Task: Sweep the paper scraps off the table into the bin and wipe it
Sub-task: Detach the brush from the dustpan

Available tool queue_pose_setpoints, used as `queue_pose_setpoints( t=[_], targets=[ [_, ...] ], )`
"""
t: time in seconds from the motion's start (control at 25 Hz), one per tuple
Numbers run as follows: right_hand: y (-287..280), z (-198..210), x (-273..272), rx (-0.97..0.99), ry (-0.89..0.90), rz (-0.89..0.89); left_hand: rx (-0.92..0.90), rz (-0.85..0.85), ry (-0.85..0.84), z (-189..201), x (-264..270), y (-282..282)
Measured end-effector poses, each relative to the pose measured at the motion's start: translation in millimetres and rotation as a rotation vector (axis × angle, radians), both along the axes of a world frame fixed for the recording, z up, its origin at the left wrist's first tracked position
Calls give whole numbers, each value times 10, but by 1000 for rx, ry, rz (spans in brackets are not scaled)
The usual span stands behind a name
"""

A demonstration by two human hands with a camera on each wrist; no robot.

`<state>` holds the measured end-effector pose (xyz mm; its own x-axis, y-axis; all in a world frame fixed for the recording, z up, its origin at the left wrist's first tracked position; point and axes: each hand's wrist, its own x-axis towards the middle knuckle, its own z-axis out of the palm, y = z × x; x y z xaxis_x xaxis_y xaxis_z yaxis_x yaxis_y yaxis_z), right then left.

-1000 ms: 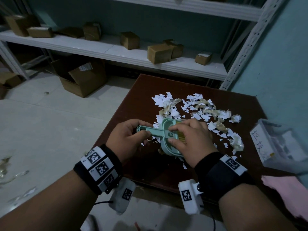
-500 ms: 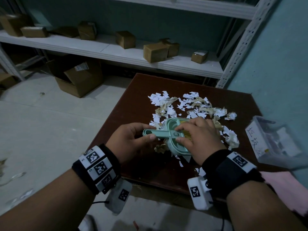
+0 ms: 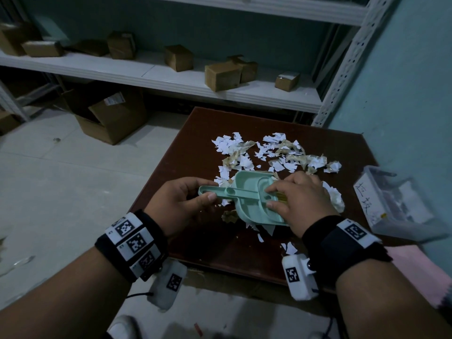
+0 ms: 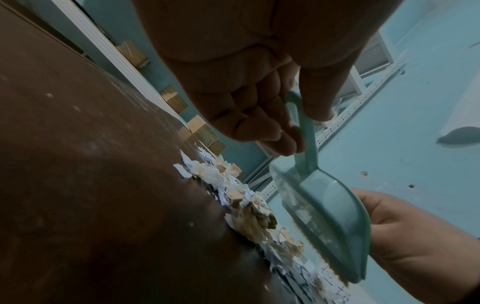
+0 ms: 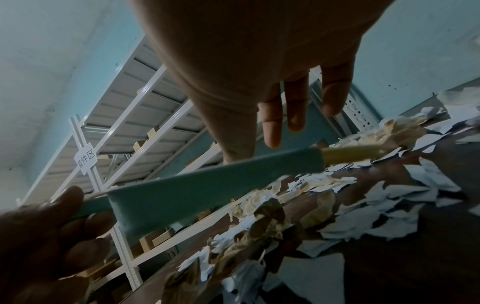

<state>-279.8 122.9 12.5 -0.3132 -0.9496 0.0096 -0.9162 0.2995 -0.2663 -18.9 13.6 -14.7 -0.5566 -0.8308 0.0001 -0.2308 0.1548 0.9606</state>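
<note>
Both hands plus the dustpan-and-brush set point(image 3: 254, 196) have lifted slightly and drifted right since a second ago; set is rotated so its handle now runs more level, left-right.

Left hand point(image 3: 182, 204) pinches the handle end, thumb on top, fingers curled under. Right hand point(image 3: 302, 204) lies over the wide pan end, thumb and fingers gripping around the yellowish bristles. Looks like the brush is about to be pulled out of the pan, but can't confirm.

Set held clear above the brown table point(image 3: 220, 248), near edge. Paper scraps point(image 3: 269, 152) lie directly beyond and partly beneath the set. Clear bin point(image 3: 396, 206) sits at the table's right, nearer the right hand.

Long axis lies crosswise to the scraps.
</note>
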Motion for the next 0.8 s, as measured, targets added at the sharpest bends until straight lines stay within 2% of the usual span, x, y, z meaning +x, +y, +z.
queue_pose_setpoints(
  t=[0.28, 0.52, 0.8],
  targets=[
    [-7, 10, 53, -28, -4, 63, 56, 8, 32, 31, -31, 41],
    [-7, -9, 147, -70, -81, 167, 78, -34, 57, 18, -67, 72],
    [-32, 11, 246, -129, 16, 240, 77, -61, 58, -7, -48, 55]
  ],
)
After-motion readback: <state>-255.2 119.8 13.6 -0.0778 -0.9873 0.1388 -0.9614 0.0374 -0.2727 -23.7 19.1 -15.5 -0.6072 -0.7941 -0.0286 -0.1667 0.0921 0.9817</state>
